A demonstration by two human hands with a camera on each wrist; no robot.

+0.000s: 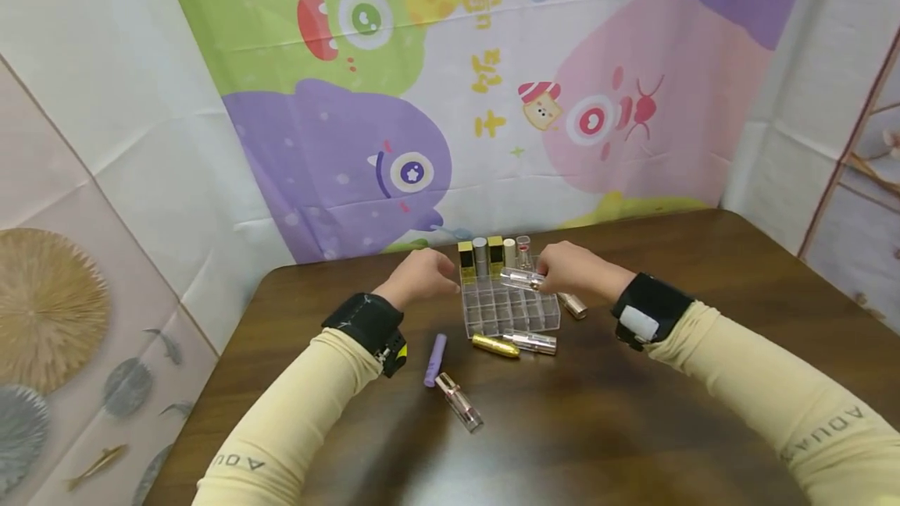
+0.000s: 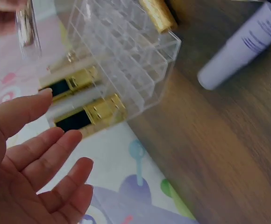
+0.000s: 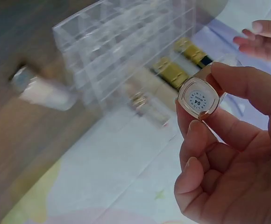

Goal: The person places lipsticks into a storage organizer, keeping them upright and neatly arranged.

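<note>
My right hand (image 1: 573, 270) pinches a lipstick (image 1: 519, 279) with a clear cap above the right side of a clear compartment organizer (image 1: 473, 320). In the right wrist view, the gold base (image 3: 198, 99) of that lipstick faces the camera, with a round label. Beside the organizer's back left corner is my left hand (image 1: 423, 276), its fingers loosely spread and holding nothing. Several lipsticks stand in the organizer's back row: two gold and black ones (image 1: 467, 256), a silver one (image 1: 481, 256), a cream one (image 1: 509, 252) and a clear-capped one (image 1: 523, 250).
In front of the organizer lie a gold bullet-shaped tube (image 1: 495, 346) and a clear-capped lipstick (image 1: 536, 343). Nearer are a purple tube (image 1: 435, 361) and another clear-capped lipstick (image 1: 460, 403). A gold-based lipstick (image 1: 573, 305) lies on the right. A printed cloth (image 1: 337, 170) hangs behind the table.
</note>
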